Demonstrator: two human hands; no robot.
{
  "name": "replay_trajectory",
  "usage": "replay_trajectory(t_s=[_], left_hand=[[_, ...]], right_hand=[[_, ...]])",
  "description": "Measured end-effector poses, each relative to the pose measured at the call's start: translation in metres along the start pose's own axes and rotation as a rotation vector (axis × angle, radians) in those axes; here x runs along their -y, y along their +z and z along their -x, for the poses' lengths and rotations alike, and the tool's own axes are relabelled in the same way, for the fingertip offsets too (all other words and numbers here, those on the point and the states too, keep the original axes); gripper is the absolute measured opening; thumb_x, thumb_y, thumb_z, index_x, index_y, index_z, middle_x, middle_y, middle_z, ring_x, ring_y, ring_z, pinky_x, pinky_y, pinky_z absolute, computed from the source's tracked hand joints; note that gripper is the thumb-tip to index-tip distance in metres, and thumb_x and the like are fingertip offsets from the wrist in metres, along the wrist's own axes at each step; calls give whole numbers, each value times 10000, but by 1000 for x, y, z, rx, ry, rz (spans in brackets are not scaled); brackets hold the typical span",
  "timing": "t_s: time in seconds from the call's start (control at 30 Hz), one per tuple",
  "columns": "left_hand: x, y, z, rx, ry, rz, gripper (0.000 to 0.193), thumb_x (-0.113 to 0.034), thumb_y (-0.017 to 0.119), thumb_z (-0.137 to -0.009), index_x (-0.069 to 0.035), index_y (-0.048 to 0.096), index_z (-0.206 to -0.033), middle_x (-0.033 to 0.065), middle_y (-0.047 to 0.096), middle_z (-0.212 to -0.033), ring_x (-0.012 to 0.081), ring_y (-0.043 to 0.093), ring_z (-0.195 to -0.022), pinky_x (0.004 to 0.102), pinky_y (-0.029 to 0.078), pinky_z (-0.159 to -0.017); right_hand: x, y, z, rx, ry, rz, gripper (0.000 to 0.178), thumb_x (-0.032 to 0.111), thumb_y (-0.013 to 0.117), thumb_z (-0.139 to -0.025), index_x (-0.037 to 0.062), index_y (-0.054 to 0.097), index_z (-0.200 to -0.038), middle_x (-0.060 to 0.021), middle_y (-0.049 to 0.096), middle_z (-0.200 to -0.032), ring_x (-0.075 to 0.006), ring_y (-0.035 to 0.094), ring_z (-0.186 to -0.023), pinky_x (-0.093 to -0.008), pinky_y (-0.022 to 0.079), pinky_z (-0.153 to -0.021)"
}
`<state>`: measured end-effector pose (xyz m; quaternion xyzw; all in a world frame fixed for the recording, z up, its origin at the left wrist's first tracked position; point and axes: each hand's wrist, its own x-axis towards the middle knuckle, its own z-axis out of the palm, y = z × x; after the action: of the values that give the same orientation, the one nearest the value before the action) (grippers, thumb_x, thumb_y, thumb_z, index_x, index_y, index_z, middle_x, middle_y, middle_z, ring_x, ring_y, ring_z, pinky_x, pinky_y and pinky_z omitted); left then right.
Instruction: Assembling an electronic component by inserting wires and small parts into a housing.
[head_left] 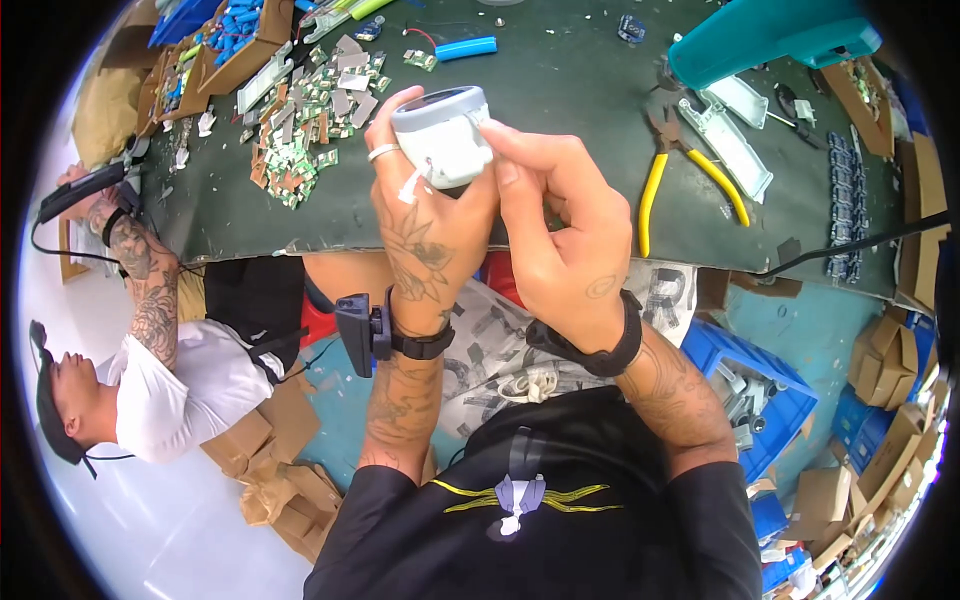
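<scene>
My left hand (pixel 425 215) holds a small rounded white plastic device (pixel 445 145) with a grey rim and a dark face, raised over the near edge of the bench. A short white connector (pixel 410 188) on thin wires hangs from the device's lower side. My right hand (pixel 570 215) is closed, its bent index finger and thumb at the device's right edge. What lies between those two fingertips is partly hidden. To the right of that hand, yellow-handled cutting pliers (pixel 690 175) lie with their handles spread.
A pile of small circuit boards (pixel 300 140) covers the bench's left side, near a blue cylindrical battery cell (pixel 466 47). White plastic housing halves (pixel 725 150) and a teal container (pixel 770 45) are at right. A co-worker (pixel 165 390) reaches in from the left. A blue crate (pixel 750 400) stands below right.
</scene>
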<state>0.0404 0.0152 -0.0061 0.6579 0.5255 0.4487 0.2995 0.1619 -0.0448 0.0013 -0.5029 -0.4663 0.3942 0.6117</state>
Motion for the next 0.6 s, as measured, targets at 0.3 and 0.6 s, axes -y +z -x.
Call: replay_trajectory(t_s=[0.3,0.6], left_hand=[[1,-5,-1,70,-1,76,787,-152,924,-880,-43,483,-1523,180,766,-1197,283,796,-1045,402,636,-897],[-4,-5,-1,98,70,22,867,-206,979,-852,-29,474,-1533,165,768,-1192,257,791,-1038,384,636,-900]], right_hand=[[27,-22,-18,44,134,-36,204,21,651,-1071,10,778,-1230,-9,694,-750,-39,524,-656,-266,417,-588],[55,-50,-31,231,224,104,254,50,630,-1111,31,780,-1315,108,557,-751,13,403,-658,-222,273,-572]])
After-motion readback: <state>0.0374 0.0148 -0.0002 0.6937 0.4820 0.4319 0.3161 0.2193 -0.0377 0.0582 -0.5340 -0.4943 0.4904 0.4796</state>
